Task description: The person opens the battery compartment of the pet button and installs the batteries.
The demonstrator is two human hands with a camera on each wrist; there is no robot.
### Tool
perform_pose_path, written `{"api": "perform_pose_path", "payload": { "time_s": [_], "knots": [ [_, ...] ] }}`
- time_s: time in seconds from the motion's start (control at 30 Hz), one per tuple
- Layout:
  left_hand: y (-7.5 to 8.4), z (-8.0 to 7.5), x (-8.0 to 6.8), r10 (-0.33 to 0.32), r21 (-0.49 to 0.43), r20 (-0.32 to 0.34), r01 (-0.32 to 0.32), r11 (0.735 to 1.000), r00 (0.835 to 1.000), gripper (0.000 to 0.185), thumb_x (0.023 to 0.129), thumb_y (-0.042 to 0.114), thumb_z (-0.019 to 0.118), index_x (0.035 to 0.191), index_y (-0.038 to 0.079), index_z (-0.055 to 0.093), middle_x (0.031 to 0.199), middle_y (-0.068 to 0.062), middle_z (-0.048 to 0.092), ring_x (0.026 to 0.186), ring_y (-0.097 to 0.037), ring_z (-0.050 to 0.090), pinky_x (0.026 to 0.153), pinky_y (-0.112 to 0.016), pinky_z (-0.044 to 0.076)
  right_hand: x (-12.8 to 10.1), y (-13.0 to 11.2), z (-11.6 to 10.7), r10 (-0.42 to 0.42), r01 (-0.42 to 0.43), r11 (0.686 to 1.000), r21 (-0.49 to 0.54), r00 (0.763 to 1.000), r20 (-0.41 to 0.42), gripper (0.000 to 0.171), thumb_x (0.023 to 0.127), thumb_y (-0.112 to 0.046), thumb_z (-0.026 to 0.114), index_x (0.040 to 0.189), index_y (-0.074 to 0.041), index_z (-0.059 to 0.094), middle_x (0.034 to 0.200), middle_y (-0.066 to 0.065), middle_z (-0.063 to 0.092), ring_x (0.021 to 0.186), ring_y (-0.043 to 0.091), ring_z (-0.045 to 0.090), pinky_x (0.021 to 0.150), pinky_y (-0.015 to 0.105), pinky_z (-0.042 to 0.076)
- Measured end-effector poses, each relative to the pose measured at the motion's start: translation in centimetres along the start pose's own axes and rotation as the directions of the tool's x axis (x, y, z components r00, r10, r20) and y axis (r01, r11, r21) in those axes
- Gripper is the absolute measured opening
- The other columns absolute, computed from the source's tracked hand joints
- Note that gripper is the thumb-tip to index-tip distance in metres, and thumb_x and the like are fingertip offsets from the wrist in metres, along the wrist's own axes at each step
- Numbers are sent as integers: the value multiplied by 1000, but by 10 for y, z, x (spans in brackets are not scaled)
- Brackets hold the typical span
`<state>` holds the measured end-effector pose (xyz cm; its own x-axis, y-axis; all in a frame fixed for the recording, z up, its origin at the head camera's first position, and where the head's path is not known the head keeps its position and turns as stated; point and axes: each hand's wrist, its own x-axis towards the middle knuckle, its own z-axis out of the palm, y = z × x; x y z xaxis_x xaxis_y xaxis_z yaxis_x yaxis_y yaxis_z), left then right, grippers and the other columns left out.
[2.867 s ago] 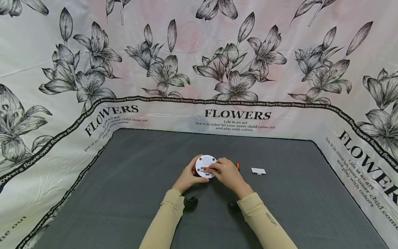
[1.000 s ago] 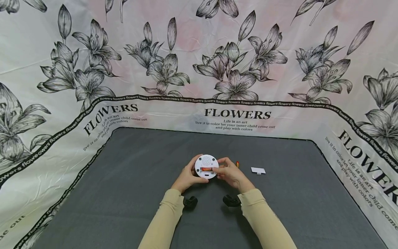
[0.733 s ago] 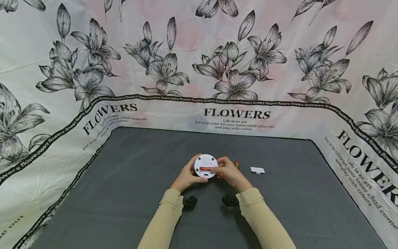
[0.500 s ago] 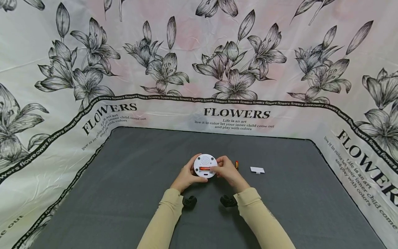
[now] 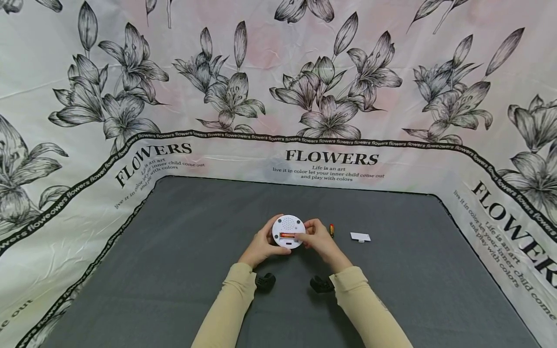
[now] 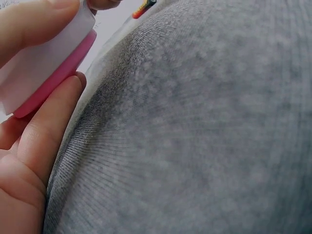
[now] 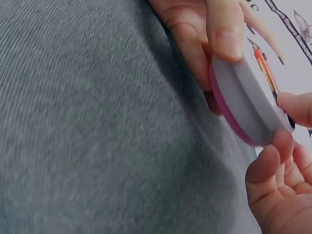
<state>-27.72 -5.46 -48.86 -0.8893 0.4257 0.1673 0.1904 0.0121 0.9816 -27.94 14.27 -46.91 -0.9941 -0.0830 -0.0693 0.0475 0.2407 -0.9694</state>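
Note:
A round white device (image 5: 289, 224) with a pink far side is held up, its perforated face with dark round feet toward me. My left hand (image 5: 263, 245) grips it by the left rim, thumb (image 6: 36, 24) on the white edge and fingers behind the pink part. An orange-red battery (image 5: 287, 236) lies across the open battery compartment. At the right rim is my right hand (image 5: 321, 241): its thumb (image 7: 296, 108) presses the battery's right end, while bent fingers (image 7: 265, 163) touch the device's edge. The thumb hides that battery end.
A second battery (image 5: 332, 230) lies on the grey cloth (image 5: 413, 270) just beyond my right hand. Farther right lies a white battery cover (image 5: 360, 237) with a small tab. Black wrist cameras (image 5: 265, 282) hang under both wrists. Flower-printed cloth (image 5: 330, 166) borders the grey surface.
Earlier my right hand pinched the battery over the device; the battery now lies in the compartment. That hand has shifted to the right rim, thumb on the battery. The left grip stays.

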Motion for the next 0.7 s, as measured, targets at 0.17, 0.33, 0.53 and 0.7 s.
{"api": "perform_pose_path", "payload": {
  "time_s": [0.17,0.33,0.53,0.7],
  "knots": [
    [0,0,-1,3,13,-1,-3,1000,1000,94,68,0,81,145,19,31,129,-7,50,105,-18,55,85,-31,44,1,6,-7,-29,29,1000,7,999,15,38,79,-9,74,105,4,50,78,10,52,61,17,52,57,29,46],
    [-1,0,-2,4,-14,-10,-4,1000,1000,94,68,-1,81,145,20,31,127,-7,52,105,-19,55,86,-31,44,3,13,-16,-85,83,996,-28,993,-86,32,83,-20,72,102,2,58,80,8,58,65,16,54,58,27,47],
    [-1,0,-1,8,-48,-6,-8,999,1000,96,67,-4,80,145,21,31,127,-7,52,105,-19,56,85,-31,45,2,19,-32,-162,101,972,-212,942,-294,28,79,-21,75,94,-3,61,78,6,57,66,16,51,58,27,41],
    [-1,0,0,16,-54,-5,-16,998,1000,96,66,-5,80,145,20,31,129,-8,51,106,-18,56,85,-30,44,4,26,-39,-162,54,951,-305,926,-341,35,77,-18,77,98,2,59,87,14,51,77,25,47,67,35,39]
  ]
}}
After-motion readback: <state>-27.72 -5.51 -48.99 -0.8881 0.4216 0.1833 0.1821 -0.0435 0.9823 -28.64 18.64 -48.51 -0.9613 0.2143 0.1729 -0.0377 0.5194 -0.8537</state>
